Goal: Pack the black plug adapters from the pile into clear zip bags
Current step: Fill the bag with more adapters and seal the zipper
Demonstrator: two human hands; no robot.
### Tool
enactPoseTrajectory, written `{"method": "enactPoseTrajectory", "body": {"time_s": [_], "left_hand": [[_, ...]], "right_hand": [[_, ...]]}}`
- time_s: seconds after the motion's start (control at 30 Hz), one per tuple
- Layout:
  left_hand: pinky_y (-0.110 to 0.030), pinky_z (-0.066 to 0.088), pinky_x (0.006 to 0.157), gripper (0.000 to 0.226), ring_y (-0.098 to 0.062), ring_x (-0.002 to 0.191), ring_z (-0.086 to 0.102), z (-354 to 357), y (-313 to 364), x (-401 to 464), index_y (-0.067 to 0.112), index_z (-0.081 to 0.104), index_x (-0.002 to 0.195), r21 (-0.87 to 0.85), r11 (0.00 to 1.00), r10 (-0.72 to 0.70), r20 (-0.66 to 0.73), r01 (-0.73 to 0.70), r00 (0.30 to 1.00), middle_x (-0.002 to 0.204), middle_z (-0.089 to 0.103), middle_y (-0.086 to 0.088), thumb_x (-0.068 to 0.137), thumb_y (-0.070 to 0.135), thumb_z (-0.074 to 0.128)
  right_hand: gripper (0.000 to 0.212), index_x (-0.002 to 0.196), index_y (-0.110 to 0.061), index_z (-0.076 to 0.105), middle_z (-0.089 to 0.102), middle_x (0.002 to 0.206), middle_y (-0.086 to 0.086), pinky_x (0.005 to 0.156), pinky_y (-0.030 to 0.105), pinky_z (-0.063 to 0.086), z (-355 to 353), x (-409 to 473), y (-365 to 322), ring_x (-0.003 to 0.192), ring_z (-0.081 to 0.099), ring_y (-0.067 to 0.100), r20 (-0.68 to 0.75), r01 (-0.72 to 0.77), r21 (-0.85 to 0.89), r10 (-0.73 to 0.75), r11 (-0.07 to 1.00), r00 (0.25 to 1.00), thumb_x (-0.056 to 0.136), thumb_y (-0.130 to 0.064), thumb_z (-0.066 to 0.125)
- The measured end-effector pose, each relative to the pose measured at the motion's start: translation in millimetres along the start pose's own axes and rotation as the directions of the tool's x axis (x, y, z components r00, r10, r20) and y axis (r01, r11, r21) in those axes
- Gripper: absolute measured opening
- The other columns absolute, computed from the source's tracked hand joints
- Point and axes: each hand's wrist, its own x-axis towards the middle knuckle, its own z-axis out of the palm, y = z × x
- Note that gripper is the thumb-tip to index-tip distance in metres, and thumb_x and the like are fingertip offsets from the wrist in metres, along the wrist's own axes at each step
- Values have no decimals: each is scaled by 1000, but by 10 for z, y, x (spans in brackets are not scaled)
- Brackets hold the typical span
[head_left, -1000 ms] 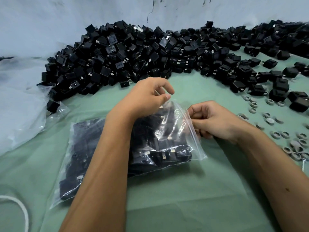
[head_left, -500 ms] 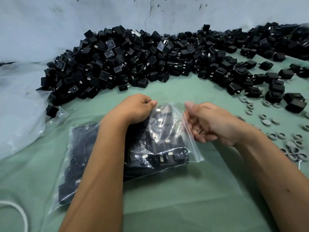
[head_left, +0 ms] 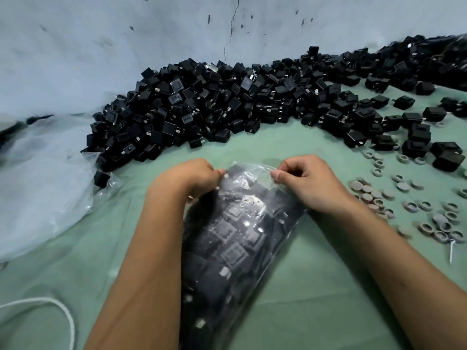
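Bag: clear zip bag (head_left: 242,238) lies on green cloth (head_left: 316,286) between both forearms, mouth end away from the person, packed w/ black plug adapters.
Left hand: left hand (head_left: 187,178) pinches left corner of bag mouth, fingers curled, thumb tip on the plastic.
Right hand: right hand (head_left: 310,183) pinches right corner of mouth, thumb and forefinger closed on the film.
Seal: mouth strip bunched and glary; prob. not fully zipped, cannot tell.
Pile: pile (head_left: 227,107) of loose adapters runs along the wall (head_left: 101,46), just beyond the hands.
Rings: grey rings (head_left: 409,205) scattered on cloth, right of bag.
Sheet: clear plastic sheet (head_left: 38,185) at left edge.
Cord: white cord (head_left: 63,311), lower left.
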Motion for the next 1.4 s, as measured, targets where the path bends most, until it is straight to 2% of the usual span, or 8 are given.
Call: {"method": "enactPoseTrajectory", "body": {"time_s": [0.17,0.3,0.37,0.47,0.67,0.8,1.03,1.4], "left_hand": [[-29,58,50,44,-20,54,71,-85,-210,-144,8,73,93,-158,981,-95,108,111,990,71,75,-11,106,44,52],[-34,59,77,29,-14,82,70,14,-147,52,17,76,98,-215,946,190,-244,-244,951,93,75,0,106,33,53],[-33,55,86,28,-13,93,68,147,-35,131,19,76,102,-298,871,319,-262,-391,911,101,74,4,107,30,51],[-29,46,67,40,-9,65,55,295,5,279,9,68,81,-337,828,393,-223,-449,892,72,62,7,107,33,51],[-18,36,51,47,-5,48,43,260,-115,353,5,66,75,-381,802,385,-259,-460,886,56,52,11,106,39,54],[-16,33,48,53,-1,45,38,221,-233,296,29,60,54,-334,823,401,-233,-460,886,49,46,15,106,35,54],[-13,42,55,35,5,55,53,337,-495,164,19,76,88,-352,826,369,-253,-440,894,63,64,18,104,41,55],[-16,39,57,46,4,54,48,472,-475,137,34,63,59,-313,810,376,-370,-495,850,55,53,22,104,43,54]], "right_hand": [[25,77,-23,73,67,76,-8,69,33,51,7,-21,-1,74,61,12,-107,152,-180,-173,972,979,95,-41,70],[54,69,-10,65,64,65,0,63,37,47,-111,-14,33,62,58,20,-88,86,-219,-108,972,990,99,-54,57],[51,68,-11,66,64,64,3,63,34,45,-195,-33,43,60,56,15,51,46,-157,-39,986,998,98,-52,62],[26,78,-15,76,74,73,0,68,28,49,-319,-48,44,67,63,7,200,-11,-30,17,999,980,94,-36,73],[24,77,-14,74,66,66,-1,57,24,46,-233,26,112,60,55,9,104,21,25,-23,999,994,92,-31,77],[20,76,-19,74,68,74,-2,60,22,44,-106,71,164,63,52,8,-28,75,-46,-76,996,997,88,-33,80],[17,77,-18,76,70,78,-3,67,28,49,13,72,151,71,62,17,-92,190,-107,-200,976,975,89,-29,80],[15,84,-17,79,64,81,-8,70,23,47,38,52,117,75,59,6,-185,329,-272,-385,904,904,90,-30,79]]}}
